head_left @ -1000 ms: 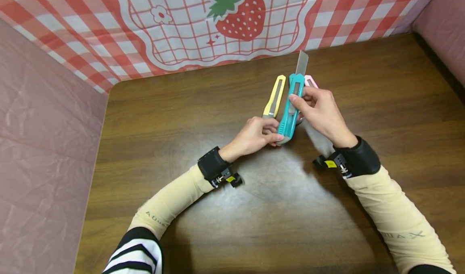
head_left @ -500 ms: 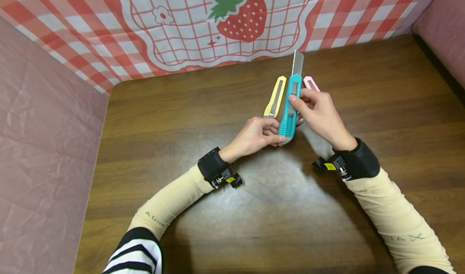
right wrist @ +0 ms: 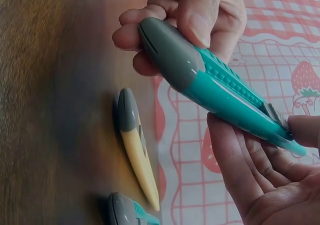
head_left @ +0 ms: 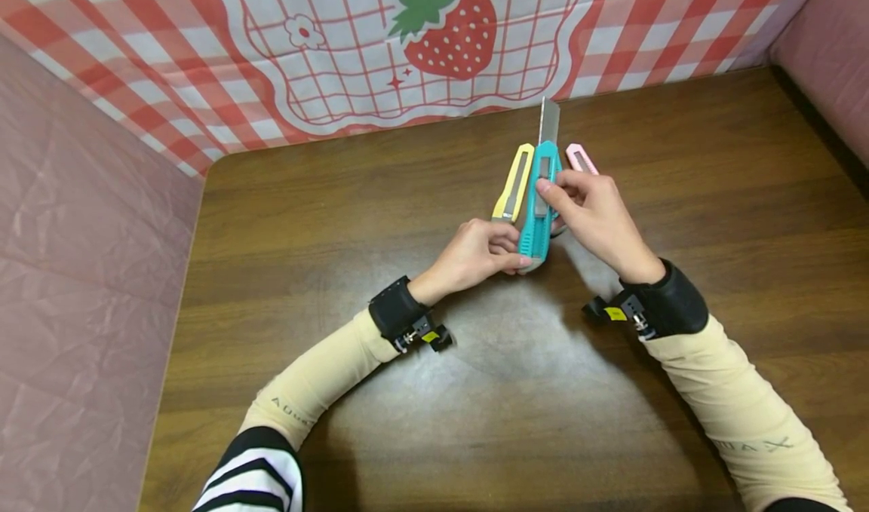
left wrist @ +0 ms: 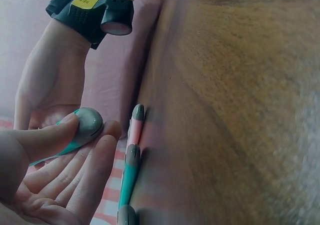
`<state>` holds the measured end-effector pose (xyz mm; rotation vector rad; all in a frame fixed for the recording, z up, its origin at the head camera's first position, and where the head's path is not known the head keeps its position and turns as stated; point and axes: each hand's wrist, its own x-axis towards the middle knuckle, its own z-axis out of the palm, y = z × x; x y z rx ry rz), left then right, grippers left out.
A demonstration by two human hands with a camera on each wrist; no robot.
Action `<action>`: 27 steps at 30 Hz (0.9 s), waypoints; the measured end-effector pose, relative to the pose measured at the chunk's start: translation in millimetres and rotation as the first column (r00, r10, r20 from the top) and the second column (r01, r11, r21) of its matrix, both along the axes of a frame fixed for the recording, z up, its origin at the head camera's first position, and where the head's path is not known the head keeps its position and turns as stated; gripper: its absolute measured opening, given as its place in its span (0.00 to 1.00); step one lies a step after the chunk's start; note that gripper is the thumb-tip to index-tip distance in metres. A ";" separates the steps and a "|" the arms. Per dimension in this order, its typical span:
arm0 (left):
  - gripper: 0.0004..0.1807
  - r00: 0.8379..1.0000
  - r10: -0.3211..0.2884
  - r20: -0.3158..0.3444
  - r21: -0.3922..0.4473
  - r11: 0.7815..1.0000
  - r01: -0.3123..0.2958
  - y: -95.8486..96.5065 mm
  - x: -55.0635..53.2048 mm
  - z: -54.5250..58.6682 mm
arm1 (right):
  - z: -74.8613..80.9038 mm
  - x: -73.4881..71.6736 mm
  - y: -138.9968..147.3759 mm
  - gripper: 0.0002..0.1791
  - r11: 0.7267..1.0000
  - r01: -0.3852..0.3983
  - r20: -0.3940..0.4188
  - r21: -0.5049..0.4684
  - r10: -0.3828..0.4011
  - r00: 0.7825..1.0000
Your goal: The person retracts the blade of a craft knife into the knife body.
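Note:
A teal utility knife (head_left: 538,233) with a grey end cap is held up off the table, its long metal blade (head_left: 550,120) out and pointing to the far side. My left hand (head_left: 475,252) pinches the grey end between thumb and fingers. Around the middle of the body my right hand (head_left: 594,206) grips, and in the right wrist view its thumb (right wrist: 305,130) touches the slider (right wrist: 277,119). Beneath lie a yellow utility knife (head_left: 512,184), a pink one (head_left: 580,157) and a second teal one (left wrist: 128,182), largely hidden in the head view.
The wooden table (head_left: 305,195) ends at a red-and-white checked cloth (head_left: 353,44) with a strawberry print. Pink fabric (head_left: 88,271) hangs along the left, with more pink (head_left: 824,59) at the far right. Both wrists carry black camera straps.
The held teal knife has swung slightly left, its blade tip moving left and the body standing straighter. The right hand has shifted a little left with it; the left hand stays nearly in place.

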<state>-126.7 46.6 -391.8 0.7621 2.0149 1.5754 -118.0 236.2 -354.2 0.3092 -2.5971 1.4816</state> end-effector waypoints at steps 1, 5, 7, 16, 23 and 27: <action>0.07 1.000 0.000 0.005 0.002 1.000 0.000 0.0 0.1 0.0 | -0.3 0.0 -0.1 0.14 1.000 0.003 0.001 0.001 -0.003 1.000; 0.07 1.000 -0.006 0.014 0.012 1.000 0.006 0.0 -0.1 0.0 | -1.5 0.0 -0.5 0.15 1.000 0.008 0.007 -0.006 -0.008 1.000; 0.06 1.000 -0.012 0.004 0.009 1.000 0.012 -0.1 -0.3 -0.2 | -2.1 0.1 -0.5 0.15 1.000 0.008 0.008 -0.004 -0.008 1.000; 0.05 1.000 -0.030 0.002 0.003 1.000 0.030 -0.9 -1.9 -1.3 | -3.4 0.9 -0.8 0.13 1.000 0.009 0.045 0.017 -0.010 0.999; 0.04 1.000 -0.024 0.018 -0.001 1.000 0.024 -1.2 -2.2 -1.8 | -5.4 0.6 -1.9 0.10 0.999 -0.037 0.069 0.016 0.036 0.997; 0.04 1.000 -0.022 0.018 -0.001 1.000 0.022 -1.2 -3.5 -2.5 | -6.1 -0.1 -3.9 0.09 0.998 -0.066 0.067 0.006 0.065 0.996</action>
